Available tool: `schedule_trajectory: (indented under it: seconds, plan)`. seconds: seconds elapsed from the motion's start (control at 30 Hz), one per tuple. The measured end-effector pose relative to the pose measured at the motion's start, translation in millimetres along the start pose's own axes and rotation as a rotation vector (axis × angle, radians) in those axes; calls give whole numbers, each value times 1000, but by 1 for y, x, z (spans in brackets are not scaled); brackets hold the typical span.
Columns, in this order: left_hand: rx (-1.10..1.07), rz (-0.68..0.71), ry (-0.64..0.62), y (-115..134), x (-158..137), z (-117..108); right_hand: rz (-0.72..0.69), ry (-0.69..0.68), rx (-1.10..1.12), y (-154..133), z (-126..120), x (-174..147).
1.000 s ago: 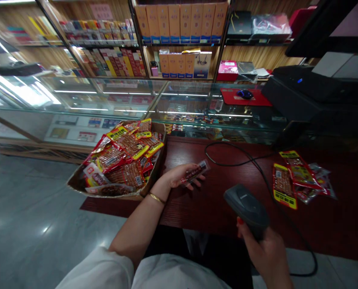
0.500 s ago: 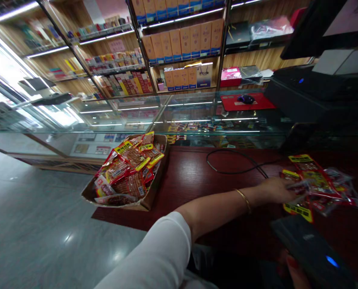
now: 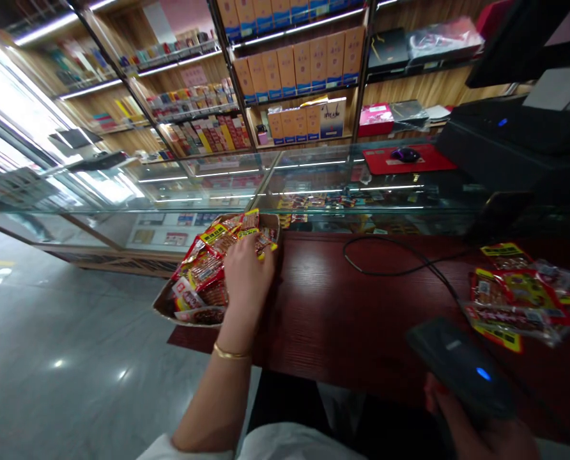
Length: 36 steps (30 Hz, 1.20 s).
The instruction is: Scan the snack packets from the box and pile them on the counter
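Note:
My left hand (image 3: 244, 275) is over the cardboard box (image 3: 163, 306) at the counter's left end. Its fingers are bent down onto a snack packet (image 3: 264, 237) with yellow edges, and the fingertips are partly hidden. Red and yellow snack packets (image 3: 203, 265) fill the box. In my right hand (image 3: 467, 415), low on the right, is a dark handheld barcode scanner (image 3: 457, 358) with a lit blue light. Beyond the scanner, several loose snack packets (image 3: 519, 294) lie in a pile on the dark red counter (image 3: 323, 306).
A black cable (image 3: 385, 273) loops across the counter. Behind it stands a glass display case (image 3: 323, 169), with a mouse (image 3: 404, 154) on a red mat (image 3: 438, 160). A dark machine (image 3: 515, 140) and monitor are at the right. Shelves of boxes (image 3: 304, 67) line the wall.
My left hand has gone from the packet pile on the right to the box on the left. The scanner in my right hand has shifted slightly left and up.

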<state>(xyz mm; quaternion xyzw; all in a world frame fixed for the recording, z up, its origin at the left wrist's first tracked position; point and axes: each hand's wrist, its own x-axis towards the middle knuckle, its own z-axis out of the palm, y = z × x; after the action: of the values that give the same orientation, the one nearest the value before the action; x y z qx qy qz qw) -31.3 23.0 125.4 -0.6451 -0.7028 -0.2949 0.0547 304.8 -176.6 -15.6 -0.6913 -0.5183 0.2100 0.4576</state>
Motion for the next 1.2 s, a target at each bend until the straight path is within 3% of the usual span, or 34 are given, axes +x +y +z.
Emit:
schedule_trajectory:
  seconds: [0.07,0.13,0.37,0.67,0.73,0.8,0.87,0.93,1.0,1.07,1.13,1.2]
  plan:
    - [210,-194,-45,-36,10,-15,-9,-38,39,-17,18,-1]
    - [297,-285,-121,-52,14,-19,-61,-84,63,-30,31,-1]
    - [291,-284,-174,-57,20,-6,-220,-105,43,-57,35,6]
    - [271,-235,-209,-61,27,-7,-145,-99,-43,-16,23,-3]
    - [232,-224,-140,-60,27,-8,-101,-83,-38,-13,22,-5]
    - [111,-200,26,-54,23,-11,-61,-65,-29,-12,20,-5]
    - [-77,-144,225,-40,16,-12,-59,-65,-35,-9,16,-3]
    - [-309,-55,314,-16,7,-8,-82,-72,-43,-6,12,1]
    - [-594,43,199,13,-2,7,-98,-56,-49,-6,9,6]
    - [-895,88,-92,41,-7,31,-92,-20,-53,-12,9,10]
    - [-1134,34,-416,62,-10,60,-82,5,-43,-23,10,13]
    - [-1295,-93,-644,72,-12,85,-68,19,-16,-34,12,15]
